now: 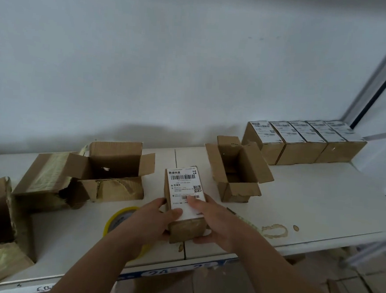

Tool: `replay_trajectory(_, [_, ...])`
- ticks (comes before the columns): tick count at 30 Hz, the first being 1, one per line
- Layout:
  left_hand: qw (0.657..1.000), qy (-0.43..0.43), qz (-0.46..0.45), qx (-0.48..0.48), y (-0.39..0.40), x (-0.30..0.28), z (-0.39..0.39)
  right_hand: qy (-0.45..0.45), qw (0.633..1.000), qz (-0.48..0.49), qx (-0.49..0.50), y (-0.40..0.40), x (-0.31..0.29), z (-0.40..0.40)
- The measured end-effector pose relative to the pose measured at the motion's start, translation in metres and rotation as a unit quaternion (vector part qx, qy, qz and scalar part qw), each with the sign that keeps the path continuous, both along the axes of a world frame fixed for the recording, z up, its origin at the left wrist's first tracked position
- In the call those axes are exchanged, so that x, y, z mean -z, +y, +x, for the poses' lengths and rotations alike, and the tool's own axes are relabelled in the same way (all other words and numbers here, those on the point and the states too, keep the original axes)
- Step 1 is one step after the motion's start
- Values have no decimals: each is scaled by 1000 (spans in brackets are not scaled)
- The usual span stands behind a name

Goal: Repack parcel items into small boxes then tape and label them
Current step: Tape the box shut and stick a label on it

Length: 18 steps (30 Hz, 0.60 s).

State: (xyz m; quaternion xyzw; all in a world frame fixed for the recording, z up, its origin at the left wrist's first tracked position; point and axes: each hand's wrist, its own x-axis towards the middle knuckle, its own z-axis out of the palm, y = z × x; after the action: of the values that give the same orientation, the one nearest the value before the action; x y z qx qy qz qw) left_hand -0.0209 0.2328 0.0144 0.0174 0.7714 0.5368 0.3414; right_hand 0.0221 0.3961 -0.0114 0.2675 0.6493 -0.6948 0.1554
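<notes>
We have the small brown cardboard box [186, 206] in front of us at the near edge of the white surface [310, 201], its top covered by a white printed shipping label [187, 192] with barcodes and a QR code. Our left hand [156, 219] grips the box's left side with the thumb lying over the label's lower corner, and our right hand [216, 222] wraps the right side, a finger pressed flat on the label near its lower barcode; both hands are clamped on this one box. The step looks like smoothing the label down, so we should rub outward from the middle toward the edges, keep the box steady with the left hand, and press the corners last so none lift. Under our left wrist lies a yellow-rimmed roll of tape [121, 219], close enough to catch as we move. Beyond the box an open empty brown carton [236, 170] stands to the right, and another open torn carton [114, 170] to the left. Along the far right wall sits a row of labelled brown boxes [303, 143], which seems the likely place for this one once the label holds.
</notes>
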Motion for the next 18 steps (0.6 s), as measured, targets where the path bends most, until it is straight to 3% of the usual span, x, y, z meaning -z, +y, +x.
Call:
replay_trajectory(9, [988,148,32,-8,27,-66,7,107,993,-30,30,37,-65,0])
replay_trajectory(16, [977,186,108,-3,121,-104,20,134,982,65,117,140,-140,20])
replay_trajectory(18, [979,189,62,54,153,-96,38,117,979,87,146,169,-148,31])
